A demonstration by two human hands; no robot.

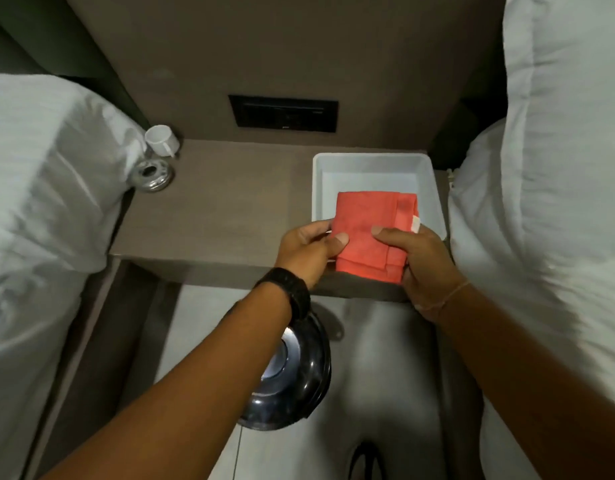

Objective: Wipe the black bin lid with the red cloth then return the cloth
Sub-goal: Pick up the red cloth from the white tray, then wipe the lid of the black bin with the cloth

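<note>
A folded red cloth (368,223) is held flat between both hands over the near edge of a white tray (434,188) on the brown nightstand. My left hand (308,252) pinches its left side, thumb on top. My right hand (424,265) grips its right side, thumb on top. The cloth's far half lies over the tray; its near half hangs past the nightstand's front edge. The glossy black bin lid (299,379) sits on the floor below, partly hidden by my left forearm.
A white cup (162,138) and a shiny metal ashtray (153,174) stand at the nightstand's back left. A dark switch panel (283,114) is on the wall behind. White beds (39,174) flank the nightstand on both sides. Light floor tiles lie below.
</note>
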